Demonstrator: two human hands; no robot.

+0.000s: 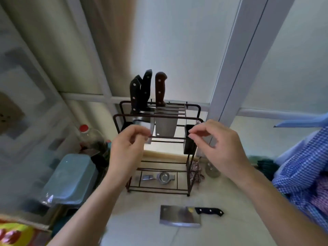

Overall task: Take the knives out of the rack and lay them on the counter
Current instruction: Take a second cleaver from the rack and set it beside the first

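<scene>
Reaching toward the dark wire rack [193, 119], left hand [126, 148] and right hand [220, 142] — fingers loosely curled, gripping nothing — three knives [160, 89] slotted upright, one cleaver [180, 216] flat on the counter [142, 228].

A pale counter [142, 233] runs back to a white wall [177, 50] lit softly from above. A white window frame [236, 59] slants up on the right; frosted glass panes [26, 86] fill the left — blurred. A beige curtain [113, 32] hangs at far left of the wall. Blue checked cloth [305, 166] crowds the right edge.
</scene>
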